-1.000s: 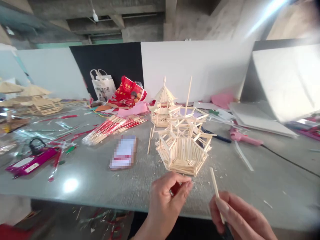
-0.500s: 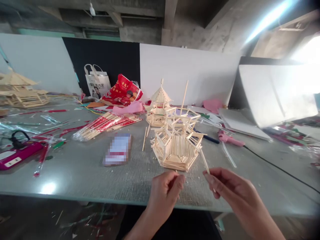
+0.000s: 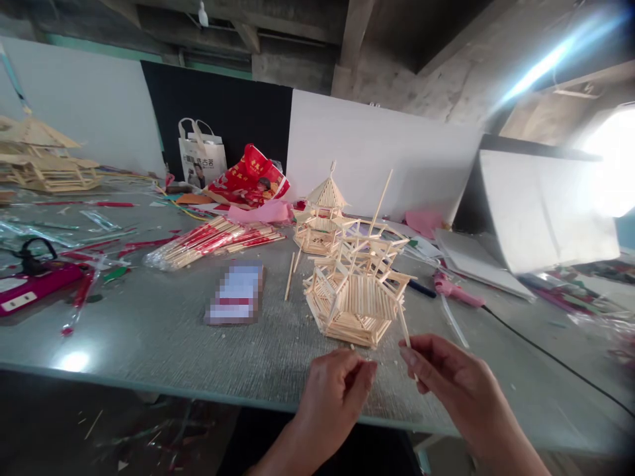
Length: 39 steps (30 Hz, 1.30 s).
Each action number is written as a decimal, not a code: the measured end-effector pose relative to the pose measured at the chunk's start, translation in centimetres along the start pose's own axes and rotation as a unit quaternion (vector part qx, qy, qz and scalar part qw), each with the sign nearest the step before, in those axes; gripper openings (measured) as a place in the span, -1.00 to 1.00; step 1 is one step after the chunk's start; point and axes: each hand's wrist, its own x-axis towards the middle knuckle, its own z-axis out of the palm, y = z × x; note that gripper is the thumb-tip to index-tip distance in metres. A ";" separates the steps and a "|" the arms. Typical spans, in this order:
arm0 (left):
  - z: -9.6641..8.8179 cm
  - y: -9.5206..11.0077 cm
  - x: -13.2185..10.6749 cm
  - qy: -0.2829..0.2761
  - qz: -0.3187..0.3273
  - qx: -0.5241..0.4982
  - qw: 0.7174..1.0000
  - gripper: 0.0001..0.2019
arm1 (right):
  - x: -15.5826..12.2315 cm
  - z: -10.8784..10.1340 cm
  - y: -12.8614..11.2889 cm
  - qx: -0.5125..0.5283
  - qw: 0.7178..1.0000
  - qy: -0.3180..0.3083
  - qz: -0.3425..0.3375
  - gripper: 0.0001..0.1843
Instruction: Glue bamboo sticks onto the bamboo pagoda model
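A half-built pavilion model of thin wooden sticks (image 3: 358, 291) stands on the grey table (image 3: 149, 337), one long stick rising from its middle. My right hand (image 3: 449, 383) pinches a short wooden stick (image 3: 403, 325) whose upper end reaches the model's right front corner. My left hand (image 3: 333, 396) hovers just below the model's front edge, thumb and fingers pressed together; I cannot see anything in them. A smaller finished pavilion (image 3: 321, 215) stands behind the model.
A bundle of red-wrapped chopsticks (image 3: 208, 241) and a small packet (image 3: 237, 294) lie left of the model. A pink glue gun (image 3: 456, 291) with a black cord lies to the right. Bags, white boards and another stick model (image 3: 42, 158) line the back.
My right hand has risen and moved left, bringing its stick up to the model's right corner. My left hand stayed in a pinch near the front edge. The view shifted slightly.
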 end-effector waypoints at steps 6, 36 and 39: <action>0.1 -0.1 -0.1 -0.002 0.003 0.005 1.000 -0.63 | 0.1 -0.1 0.1 -0.004 1.000 0.001 0.009 -0.59; 0.0 0.0 -0.1 -0.006 -0.004 -0.007 1.000 -0.64 | -0.1 0.0 0.7 0.005 1.000 0.000 0.006 -0.59; -0.1 0.0 -0.1 -0.004 0.001 -0.005 1.000 -0.65 | 0.0 0.0 0.7 0.001 1.000 -0.003 0.000 -0.59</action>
